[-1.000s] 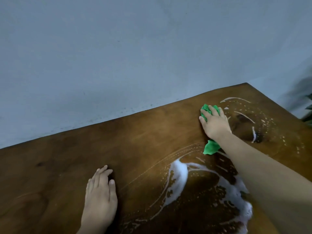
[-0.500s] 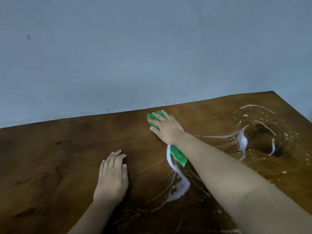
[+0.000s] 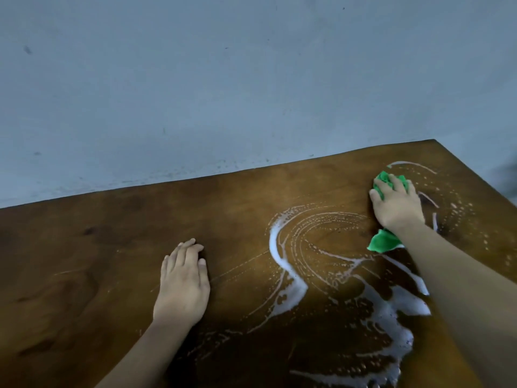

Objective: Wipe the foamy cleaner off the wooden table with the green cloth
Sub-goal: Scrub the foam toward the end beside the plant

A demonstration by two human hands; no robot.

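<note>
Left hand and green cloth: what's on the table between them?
Head view: curved white foam streaks on the wooden table lie between left hand and green cloth.

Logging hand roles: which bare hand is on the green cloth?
The right hand, gripping the crumpled green cloth near the far right corner of the brown wooden table; the left hand rests flat, holding nothing.
</note>
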